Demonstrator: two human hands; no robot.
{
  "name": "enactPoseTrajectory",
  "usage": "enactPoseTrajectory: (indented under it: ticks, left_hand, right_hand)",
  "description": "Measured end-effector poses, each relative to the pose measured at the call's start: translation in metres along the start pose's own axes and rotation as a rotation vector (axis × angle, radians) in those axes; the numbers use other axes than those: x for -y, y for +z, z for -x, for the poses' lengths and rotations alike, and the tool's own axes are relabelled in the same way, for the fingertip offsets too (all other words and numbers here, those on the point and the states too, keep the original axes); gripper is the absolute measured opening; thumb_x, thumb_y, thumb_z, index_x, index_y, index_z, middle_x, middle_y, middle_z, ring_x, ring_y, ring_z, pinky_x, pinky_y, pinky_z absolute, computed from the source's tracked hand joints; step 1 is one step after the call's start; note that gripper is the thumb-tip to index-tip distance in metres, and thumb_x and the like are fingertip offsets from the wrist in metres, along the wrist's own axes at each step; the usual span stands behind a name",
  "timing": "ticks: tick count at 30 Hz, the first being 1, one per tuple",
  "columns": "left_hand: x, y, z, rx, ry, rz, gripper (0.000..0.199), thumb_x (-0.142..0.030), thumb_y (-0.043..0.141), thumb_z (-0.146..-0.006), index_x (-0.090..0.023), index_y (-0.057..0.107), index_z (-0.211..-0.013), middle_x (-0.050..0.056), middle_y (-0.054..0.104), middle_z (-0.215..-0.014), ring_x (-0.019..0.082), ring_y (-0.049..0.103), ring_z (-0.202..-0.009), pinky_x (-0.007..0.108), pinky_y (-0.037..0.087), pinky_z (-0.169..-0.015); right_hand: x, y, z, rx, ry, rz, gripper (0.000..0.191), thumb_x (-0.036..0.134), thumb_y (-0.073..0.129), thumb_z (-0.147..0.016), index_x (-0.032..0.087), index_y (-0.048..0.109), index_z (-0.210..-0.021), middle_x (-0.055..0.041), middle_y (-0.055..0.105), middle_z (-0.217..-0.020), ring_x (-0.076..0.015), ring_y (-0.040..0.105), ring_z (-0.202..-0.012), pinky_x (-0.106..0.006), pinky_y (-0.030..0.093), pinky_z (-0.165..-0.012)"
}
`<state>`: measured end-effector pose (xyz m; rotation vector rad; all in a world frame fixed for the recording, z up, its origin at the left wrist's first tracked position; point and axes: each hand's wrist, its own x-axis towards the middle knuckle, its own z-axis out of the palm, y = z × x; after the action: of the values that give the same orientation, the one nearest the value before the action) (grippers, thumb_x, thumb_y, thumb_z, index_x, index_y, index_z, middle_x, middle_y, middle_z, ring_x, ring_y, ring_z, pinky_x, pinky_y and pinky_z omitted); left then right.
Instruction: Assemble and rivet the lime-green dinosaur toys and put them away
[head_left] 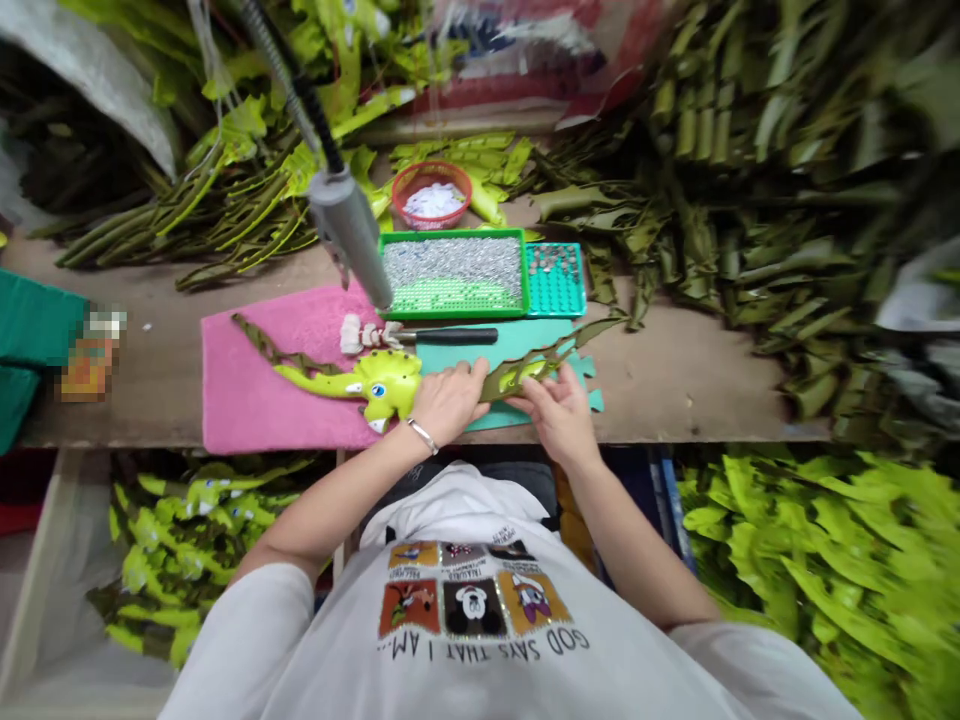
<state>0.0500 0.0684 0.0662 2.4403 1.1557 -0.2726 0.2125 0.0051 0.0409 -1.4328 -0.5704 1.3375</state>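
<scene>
**Hands, 2.** The left hand, with 1 silver bracelet at the wrist, lies over the olive serrated strip, just beside the head of the lime-green toy dinosaur. Its fingers lie flat and close together. The right hand rests on the strip's lower edge, its fingers slightly spread; whether they pinch it cannot be told.

**On the table, wood, 9 items:**
- 1 pink towel, under the dinosaur
- 1 narrow olive strip, on the towel
- 1 teal foam sheet, notched along its edge, under the serrated strip
- 1 black-handled tool with a white-wrapped end
- 1 green tray of silver beads
- 1 small teal pegboard tray with a few studs
- 1 red round basket of white bits
- 1 teal cloth, at the left edge
- 1 pixelated small object

**Overhead, 1:** a grey metal cylinder tool, hanging on a cord above the towel.

**Bulk stock, uncounted:** heaps of olive leaf-shaped strips fill the table's far side. Below the table are lime-green dinosaur parts at the left and a lime-green heap at the right.

**Worn, 1:** a white printed T-shirt.
</scene>
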Motion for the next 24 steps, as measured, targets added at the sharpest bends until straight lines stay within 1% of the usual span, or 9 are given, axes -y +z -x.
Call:
enactPoseTrajectory:
  ticks: [7,11,13,16,17,18,21,22,24]
  left_hand:
    - [0.006,0.003,-0.004,-0.024,-0.009,-0.106,0.026,-0.031,0.061,-0.092,-0.020,0.049,-0.112,0.010,0.067,-0.109,0.026,0.069,-0.097,0.031,0.049,-0.073]
    - [0.008,0.002,-0.003,-0.048,-0.007,-0.104,0.023,-0.040,0.056,-0.096,-0.019,0.050,-0.106,0.009,0.068,-0.104,0.026,0.069,-0.095,0.032,0.048,-0.072]
    - [0.008,0.002,-0.003,-0.048,-0.012,-0.087,0.028,-0.046,0.051,-0.098,-0.020,0.050,-0.104,0.010,0.069,-0.102,0.027,0.069,-0.095,0.032,0.048,-0.071]
    - [0.009,0.001,-0.005,-0.034,-0.017,-0.076,0.033,-0.052,0.049,-0.097,-0.020,0.050,-0.105,0.009,0.069,-0.104,0.027,0.070,-0.095,0.032,0.047,-0.069]
    - [0.009,0.001,-0.006,-0.027,-0.018,-0.079,0.034,-0.053,0.050,-0.097,-0.020,0.050,-0.105,0.009,0.070,-0.104,0.028,0.070,-0.095,0.032,0.047,-0.068]
    - [0.009,0.001,-0.008,-0.019,-0.018,-0.085,0.035,-0.054,0.050,-0.096,-0.020,0.050,-0.106,0.009,0.070,-0.104,0.028,0.070,-0.095,0.032,0.046,-0.067]
    - [0.010,0.002,-0.011,0.002,-0.007,-0.105,0.035,-0.054,0.053,-0.095,-0.021,0.049,-0.106,0.010,0.070,-0.103,0.028,0.069,-0.097,0.031,0.047,-0.067]
    - [0.010,0.002,-0.011,0.007,0.004,-0.113,0.035,-0.054,0.054,-0.094,-0.021,0.049,-0.106,0.010,0.070,-0.103,0.028,0.069,-0.097,0.031,0.047,-0.068]
    - [0.012,0.003,-0.012,0.006,0.036,-0.123,0.033,-0.052,0.057,-0.093,-0.022,0.048,-0.104,0.009,0.069,-0.103,0.027,0.069,-0.098,0.031,0.048,-0.071]
  right_hand:
    - [-0.007,0.012,-0.010,0.044,-0.055,-0.053,0.058,0.057,0.080,-0.067,0.029,0.046,-0.104,0.0029,0.072,-0.088,-0.0168,0.071,-0.078,-0.035,0.064,-0.074]
    - [0.005,-0.009,-0.013,0.145,-0.114,0.067,0.050,0.058,0.072,-0.074,0.028,0.053,-0.109,0.0000,0.073,-0.094,-0.0180,0.071,-0.084,-0.038,0.062,-0.081]
    - [0.012,-0.031,-0.013,0.035,-0.216,0.301,0.039,0.055,0.065,-0.082,0.025,0.060,-0.107,-0.0035,0.073,-0.099,-0.0205,0.070,-0.094,-0.042,0.057,-0.093]
    - [0.015,-0.060,-0.012,-0.355,-0.332,0.625,0.032,0.045,0.057,-0.088,0.023,0.066,-0.109,-0.0086,0.072,-0.110,-0.0247,0.066,-0.107,-0.049,0.048,-0.105]
    - [0.012,-0.065,-0.012,-0.421,-0.332,0.674,0.032,0.041,0.055,-0.087,0.023,0.065,-0.112,-0.0097,0.071,-0.112,-0.0255,0.065,-0.107,-0.051,0.048,-0.105]
    - [0.010,-0.069,-0.012,-0.429,-0.323,0.697,0.032,0.038,0.054,-0.087,0.023,0.064,-0.114,-0.0104,0.071,-0.114,-0.0255,0.066,-0.106,-0.052,0.048,-0.104]
    - [0.009,-0.081,-0.019,-0.322,-0.315,0.683,0.033,0.033,0.052,-0.087,0.023,0.063,-0.117,-0.0092,0.072,-0.112,-0.0231,0.068,-0.099,-0.048,0.053,-0.097]
    - [0.015,-0.090,-0.026,-0.327,-0.344,0.693,0.032,0.032,0.052,-0.087,0.024,0.063,-0.117,-0.0086,0.072,-0.112,-0.0228,0.068,-0.100,-0.048,0.054,-0.097]
    - [0.040,-0.121,-0.045,-0.450,-0.453,0.754,0.031,0.026,0.052,-0.085,0.023,0.063,-0.114,-0.0088,0.071,-0.114,-0.0236,0.066,-0.106,-0.048,0.052,-0.100]
